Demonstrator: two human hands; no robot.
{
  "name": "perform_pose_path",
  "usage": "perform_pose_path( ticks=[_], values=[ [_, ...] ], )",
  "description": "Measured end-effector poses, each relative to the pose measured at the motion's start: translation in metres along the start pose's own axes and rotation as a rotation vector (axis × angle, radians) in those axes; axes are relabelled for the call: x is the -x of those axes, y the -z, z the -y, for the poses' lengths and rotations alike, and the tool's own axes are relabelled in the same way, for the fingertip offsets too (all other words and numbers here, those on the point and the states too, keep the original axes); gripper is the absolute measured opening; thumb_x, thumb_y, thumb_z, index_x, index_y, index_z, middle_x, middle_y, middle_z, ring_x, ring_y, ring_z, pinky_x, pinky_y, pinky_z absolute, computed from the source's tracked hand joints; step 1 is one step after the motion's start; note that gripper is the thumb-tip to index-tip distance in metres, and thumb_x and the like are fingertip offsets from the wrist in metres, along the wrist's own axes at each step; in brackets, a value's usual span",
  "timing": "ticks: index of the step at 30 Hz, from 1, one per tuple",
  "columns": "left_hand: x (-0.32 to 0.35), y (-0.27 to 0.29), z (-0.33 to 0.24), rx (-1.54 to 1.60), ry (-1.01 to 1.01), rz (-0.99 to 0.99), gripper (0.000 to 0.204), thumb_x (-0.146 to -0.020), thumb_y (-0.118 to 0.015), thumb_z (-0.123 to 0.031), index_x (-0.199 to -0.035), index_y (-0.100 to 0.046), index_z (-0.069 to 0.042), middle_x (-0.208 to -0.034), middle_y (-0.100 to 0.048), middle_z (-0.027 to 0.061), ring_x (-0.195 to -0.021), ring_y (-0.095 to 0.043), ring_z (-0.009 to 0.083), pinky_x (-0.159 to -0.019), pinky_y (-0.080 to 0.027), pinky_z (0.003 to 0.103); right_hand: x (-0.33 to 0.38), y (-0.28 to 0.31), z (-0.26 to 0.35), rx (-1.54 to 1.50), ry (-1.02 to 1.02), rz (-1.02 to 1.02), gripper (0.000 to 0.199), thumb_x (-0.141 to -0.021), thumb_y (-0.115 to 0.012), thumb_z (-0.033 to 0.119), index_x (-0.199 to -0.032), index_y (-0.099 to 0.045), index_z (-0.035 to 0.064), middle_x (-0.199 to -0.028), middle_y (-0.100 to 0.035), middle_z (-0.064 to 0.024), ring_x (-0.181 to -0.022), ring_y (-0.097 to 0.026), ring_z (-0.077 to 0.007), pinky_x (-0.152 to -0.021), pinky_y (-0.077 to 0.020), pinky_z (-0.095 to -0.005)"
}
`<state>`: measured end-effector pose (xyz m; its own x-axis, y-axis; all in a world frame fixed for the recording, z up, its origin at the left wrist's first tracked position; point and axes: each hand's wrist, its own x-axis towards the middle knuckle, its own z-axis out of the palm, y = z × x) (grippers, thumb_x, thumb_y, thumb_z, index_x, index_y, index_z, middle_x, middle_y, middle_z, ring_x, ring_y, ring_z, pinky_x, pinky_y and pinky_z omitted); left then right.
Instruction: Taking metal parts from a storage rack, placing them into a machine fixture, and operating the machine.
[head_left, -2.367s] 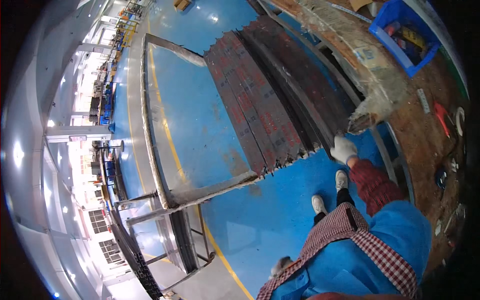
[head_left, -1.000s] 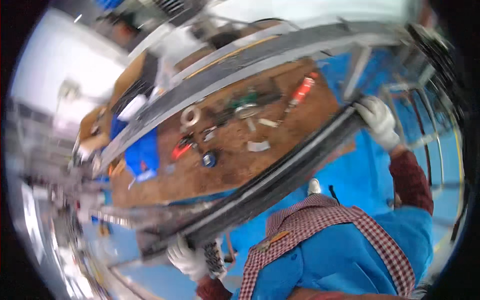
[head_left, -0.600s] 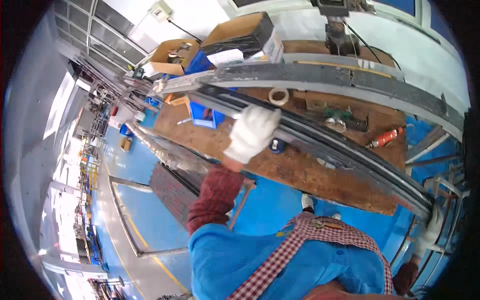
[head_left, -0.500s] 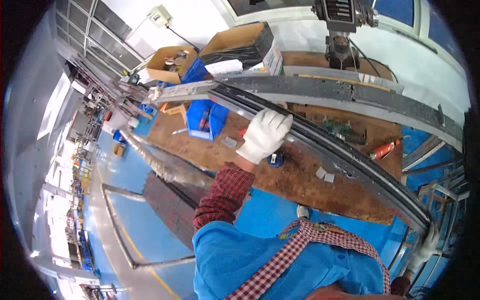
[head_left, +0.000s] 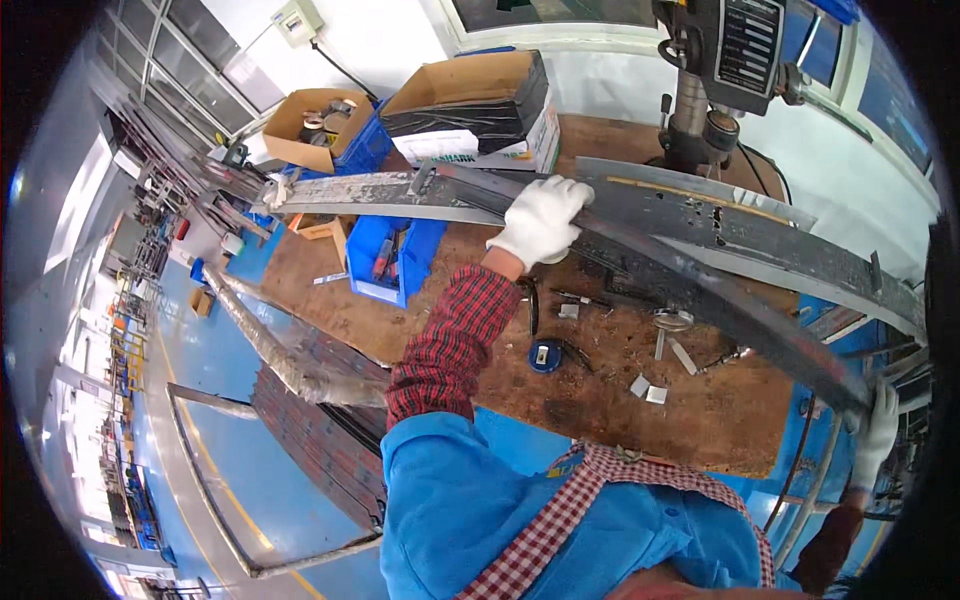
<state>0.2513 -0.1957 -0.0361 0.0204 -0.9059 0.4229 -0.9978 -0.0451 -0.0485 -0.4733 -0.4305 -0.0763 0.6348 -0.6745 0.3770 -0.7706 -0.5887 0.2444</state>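
Note:
A long dark grey metal profile slants across the workbench, smeared by motion. My left hand, in a white glove, is closed around it near its far left end. At its near right end my right hand, gloved too, grips the profile, partly lost in the dark rim. The profile's left end lies over a long grey metal beam that runs along the bench. Beneath the profile are a blue tape measure, small metal plates and a round metal piece.
A drill press stands behind the beam. Blue bin with tools, a cardboard box of tape rolls and a larger open box sit on the workbench. A wrapped bundle and stacked profiles are at the left.
The profile has moved back toward the beam and rolled, its grooved face giving way to a flatter side. Both hands have shifted with it, the right one upward. My view has shifted slightly.

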Motion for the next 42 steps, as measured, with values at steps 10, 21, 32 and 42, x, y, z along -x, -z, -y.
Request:
perform_pose_path(
  ticks=[10,21,32,42],
  values=[
    [-0.028,-0.029,0.071,-0.001,0.174,0.033,0.061,-0.075,-0.077,-0.028,-0.129,-0.059,-0.006,-0.116,-0.066,0.0177,-0.105,-0.062,0.0386,-0.094,-0.05,0.043,-0.229,-0.059,0.018,0.099,0.026,0.034,0.058,-0.078,-0.065,0.0,-0.134,-0.056,0.0129,-0.127,-0.06,-0.0078,-0.114,-0.058,-0.0292,-0.098,-0.0499,-0.0394],
    [-0.033,-0.042,0.108,-0.042,0.461,0.146,0.05,-0.072,-0.083,-0.026,-0.112,-0.067,-0.002,-0.101,-0.066,0.0156,-0.095,-0.061,0.0379,-0.088,-0.05,0.044,-0.298,-0.106,0.028,-0.047,-0.02,0.094,0.063,-0.068,-0.073,0.002,-0.129,-0.06,0.0085,-0.117,-0.06,-0.0098,-0.106,-0.059,-0.0347,-0.095,-0.05,-0.0428],
    [-0.034,-0.043,0.106,-0.097,0.436,0.13,0.048,-0.071,-0.084,-0.028,-0.108,-0.067,-0.002,-0.097,-0.065,0.0149,-0.093,-0.061,0.0372,-0.086,-0.05,0.044,-0.338,-0.051,0.051,-0.754,-0.095,-0.145,0.05,-0.093,-0.072,0.031,-0.135,-0.06,0.0083,-0.122,-0.065,-0.0109,-0.108,-0.064,-0.0234,-0.092,-0.0532,-0.0344],
    [-0.029,-0.059,0.112,-0.153,0.205,-0.015,0.052,-0.073,-0.083,-0.031,-0.113,-0.066,-0.002,-0.098,-0.065,0.0155,-0.092,-0.061,0.0373,-0.085,-0.05,0.044,-0.527,0.165,0.139,-1.924,0.059,-0.523,0.042,-0.102,-0.058,0.037,-0.128,-0.059,0.0045,-0.108,-0.065,-0.0121,-0.082,-0.06,-0.0237,-0.083,-0.054,-0.0447]
  ],
)
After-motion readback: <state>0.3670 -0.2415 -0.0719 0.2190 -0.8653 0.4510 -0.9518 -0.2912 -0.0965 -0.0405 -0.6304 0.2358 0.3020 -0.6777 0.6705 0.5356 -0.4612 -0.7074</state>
